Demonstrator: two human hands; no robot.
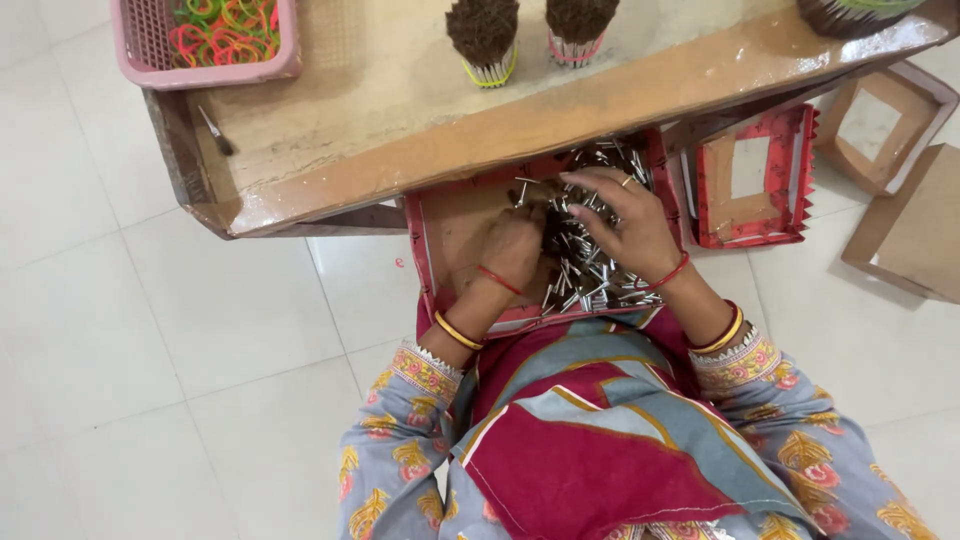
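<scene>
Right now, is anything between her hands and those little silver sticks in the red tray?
Nothing visible. Both hands are already in the silver sticks: the right hand lies spread on the pile, the left hand is curled at its edge inside the red tray.

pink basket (140, 55), red tray (428, 262), silvery sticks (590, 262)

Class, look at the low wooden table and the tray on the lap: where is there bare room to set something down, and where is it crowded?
Bare room: the wooden table between the pink basket and the two banded bundles, and the tray's left part. Crowded: the tray's right side, where the small metal tubes pile under the left hand and right hand.
</scene>
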